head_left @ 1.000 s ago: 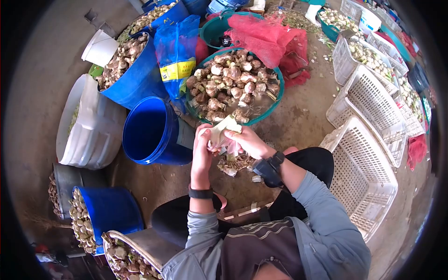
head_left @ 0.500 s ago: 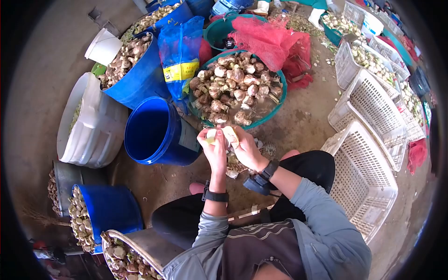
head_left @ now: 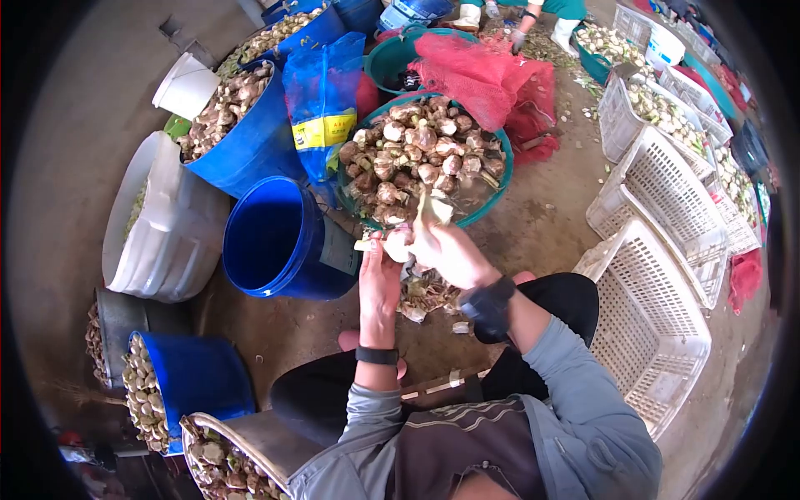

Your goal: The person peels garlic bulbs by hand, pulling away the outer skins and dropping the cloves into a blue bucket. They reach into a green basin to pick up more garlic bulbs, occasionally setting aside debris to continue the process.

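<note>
1. In the head view, your left hand (head_left: 379,277) grasped the bulb (head_left: 401,242) at its left side; a pale stub (head_left: 363,246) stuck out left of that hold.
2. Your right hand (head_left: 450,254), blurred, looked closed on a pale strip (head_left: 432,210) that stood up beyond its fingers. How hard it pinched, you could not tell.
3. The bulb was between your two hands, just short of the tub (head_left: 505,177) and its heap (head_left: 417,150).
4. Left of the grip stood the bucket (head_left: 321,279); below the grip lay scraps (head_left: 425,298); well to the right was a crate (head_left: 646,321).
5. To handle it well, in my judgement, your left hold needed to be firm without crushing, close to the stub, so the bulb would not twist.
6. Your right hand did best to draw the strip away evenly, since a jerk could have torn it short or knocked the bulb loose.
</note>
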A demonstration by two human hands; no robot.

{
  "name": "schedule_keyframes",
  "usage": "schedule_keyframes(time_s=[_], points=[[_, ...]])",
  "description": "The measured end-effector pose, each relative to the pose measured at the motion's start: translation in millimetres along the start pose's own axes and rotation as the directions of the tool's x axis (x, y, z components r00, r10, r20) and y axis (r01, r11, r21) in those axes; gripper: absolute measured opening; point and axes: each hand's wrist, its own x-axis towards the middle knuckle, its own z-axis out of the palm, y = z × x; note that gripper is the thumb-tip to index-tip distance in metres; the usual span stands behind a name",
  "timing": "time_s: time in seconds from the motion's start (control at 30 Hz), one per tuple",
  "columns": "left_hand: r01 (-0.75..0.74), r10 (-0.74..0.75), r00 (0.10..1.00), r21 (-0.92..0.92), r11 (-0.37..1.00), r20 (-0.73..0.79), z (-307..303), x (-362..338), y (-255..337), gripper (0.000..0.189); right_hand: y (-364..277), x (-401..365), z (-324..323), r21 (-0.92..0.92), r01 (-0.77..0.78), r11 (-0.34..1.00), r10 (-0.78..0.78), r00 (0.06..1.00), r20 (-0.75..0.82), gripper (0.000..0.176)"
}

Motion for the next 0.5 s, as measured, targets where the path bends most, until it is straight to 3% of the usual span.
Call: schedule_keyframes(time_s=[0.03, 0.07, 0.13, 0.17, 0.2, 0.23, 0.27, 0.33, 0.37, 0.4, 0.5], points=[[0.008, -0.011, 0.999, -0.098, 0.995, -0.031, -8.1, 3.9, -4.9, 0.026, -9.8, -1.4, -2.3, -0.088, -0.03, 0.996, 0.03, 1.0, 0.001, 0.026], [0.024, -0.049, 0.99, -0.183, 0.983, -0.133, -12.7, 5.9, -4.8, 0.028, -33.1, -9.9, -0.9, -0.236, 0.137, 0.962, -0.106, 0.984, 0.141, 0.018], [-0.018, -0.016, 0.989, -0.224, 0.974, -0.15, -20.7, 6.2, 0.0, 0.028, -59.5, -11.1, -1.0, -0.114, 0.13, 0.985, -0.132, 0.991, -0.009, 0.024], [-0.025, -0.011, 0.987, -0.224, 0.974, -0.159, -21.3, 5.7, 2.4, 0.028, -53.6, -7.8, -15.8, -0.681, 0.089, 0.727, -0.08, 0.996, 0.045, 0.025], [-0.077, 0.054, 0.989, -0.165, 0.983, -0.136, -19.4, 5.7, 4.5, 0.029, -40.1, -1.2, -34.3, -0.982, 0.06, 0.181, -0.016, 0.998, 0.058, 0.026], [-0.126, 0.115, 0.988, -0.106, 0.986, -0.103, -16.6, 5.7, 6.3, 0.03, -24.0, -2.0, -45.8, -0.798, 0.306, -0.519, -0.064, 0.917, 0.393, 0.024], [-0.124, 0.114, 0.989, -0.104, 0.987, -0.09, -11.9, 6.6, 9.8, 0.03, -14.2, -2.2, -34.2, -0.738, 0.424, -0.524, -0.23, 0.765, 0.602, 0.026], [-0.211, 0.213, 0.976, 0.067, 0.975, -0.035, -0.9, -1.4, 12.3, 0.032, 0.9, 0.8, -9.8, -0.887, 0.457, 0.062, -0.396, 0.827, 0.399, 0.027], [-0.238, 0.241, 0.97, 0.126, 0.963, -0.009, 7.2, -6.5, 15.7, 0.032, -4.3, -2.8, 5.6, -0.883, 0.443, 0.155, -0.381, 0.852, 0.36, 0.017], [-0.233, 0.236, 0.972, 0.13, 0.964, -0.011, 11.0, -10.0, 17.1, 0.032, -2.9, -1.0, 2.3, -0.884, 0.439, 0.16, -0.381, 0.854, 0.355, 0.017], [-0.38, 0.383, 0.921, 0.399, 0.835, 0.074, 25.9, -15.8, 19.0, 0.034, 1.5, 5.8, -8.3, -0.907, 0.419, -0.026, -0.396, 0.829, 0.395, 0.011]])
